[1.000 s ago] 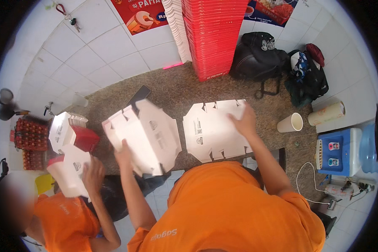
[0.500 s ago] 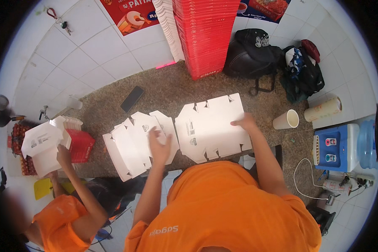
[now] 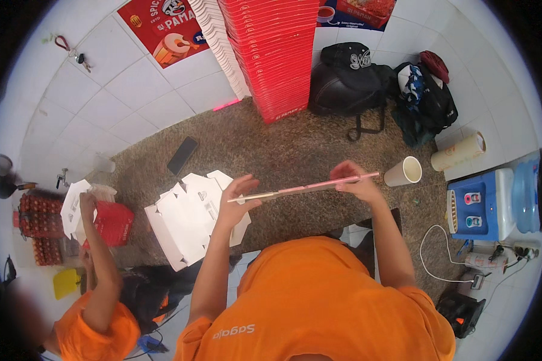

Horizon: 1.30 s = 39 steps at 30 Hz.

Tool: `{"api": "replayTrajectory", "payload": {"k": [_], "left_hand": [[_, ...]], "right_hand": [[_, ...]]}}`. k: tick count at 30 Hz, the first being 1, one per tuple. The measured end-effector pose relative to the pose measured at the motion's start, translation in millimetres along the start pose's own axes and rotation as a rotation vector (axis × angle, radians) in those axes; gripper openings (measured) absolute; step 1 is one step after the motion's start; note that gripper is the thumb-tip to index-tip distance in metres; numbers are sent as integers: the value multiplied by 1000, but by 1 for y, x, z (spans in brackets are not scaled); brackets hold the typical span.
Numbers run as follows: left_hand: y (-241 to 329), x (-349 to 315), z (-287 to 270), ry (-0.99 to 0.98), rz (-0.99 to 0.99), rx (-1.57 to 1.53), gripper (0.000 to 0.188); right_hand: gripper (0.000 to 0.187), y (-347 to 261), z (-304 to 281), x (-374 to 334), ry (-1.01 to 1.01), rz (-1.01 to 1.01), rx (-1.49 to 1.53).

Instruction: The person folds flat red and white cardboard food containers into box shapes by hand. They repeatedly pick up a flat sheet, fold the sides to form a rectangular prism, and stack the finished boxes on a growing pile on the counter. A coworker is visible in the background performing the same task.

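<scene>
A flat cardboard box blank (image 3: 307, 186) stands almost edge-on to me over the counter, so only a thin white and pinkish strip of it shows. My left hand (image 3: 236, 201) grips its left end, thumb on the near side and fingers on the far side. Its right end is held between the thumb and fingers of my right hand (image 3: 358, 182). Beside my left forearm, more white box blanks (image 3: 183, 219) with notched flaps lie on the counter, partly covered by that arm.
A tall stack of red cartons (image 3: 274, 66) stands at the back of the stone counter (image 3: 295, 141). A phone (image 3: 182, 155) lies at left; a paper cup (image 3: 403, 171) and a water dispenser (image 3: 480, 204) stand at right. A co-worker's hand (image 3: 88, 207) holds a white carton near a red box (image 3: 114, 222).
The right-hand box blank lay flat; now it is lifted and tilted on edge between both my hands. My left hand has taken hold of it. The co-worker's carton has shifted.
</scene>
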<state>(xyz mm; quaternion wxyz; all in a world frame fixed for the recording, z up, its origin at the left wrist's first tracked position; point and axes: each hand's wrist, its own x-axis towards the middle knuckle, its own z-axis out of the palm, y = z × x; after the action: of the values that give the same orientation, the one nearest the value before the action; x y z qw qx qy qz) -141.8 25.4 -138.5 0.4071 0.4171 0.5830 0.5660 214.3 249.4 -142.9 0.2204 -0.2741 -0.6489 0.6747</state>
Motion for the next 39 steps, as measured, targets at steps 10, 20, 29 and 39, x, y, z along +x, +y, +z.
{"api": "replayTrajectory", "payload": {"k": [10, 20, 29, 39], "left_hand": [[83, -10, 86, -475, -93, 168, 35], [99, 5, 44, 458, -28, 171, 33], [143, -37, 96, 106, 10, 44, 27], [43, 26, 56, 199, -190, -424, 35]], "right_hand": [[49, -1, 53, 68, 877, -108, 116], [49, -128, 114, 16, 211, -269, 3], [58, -63, 169, 60, 360, -187, 243], [73, -65, 167, 30, 17, 156, 964]]}}
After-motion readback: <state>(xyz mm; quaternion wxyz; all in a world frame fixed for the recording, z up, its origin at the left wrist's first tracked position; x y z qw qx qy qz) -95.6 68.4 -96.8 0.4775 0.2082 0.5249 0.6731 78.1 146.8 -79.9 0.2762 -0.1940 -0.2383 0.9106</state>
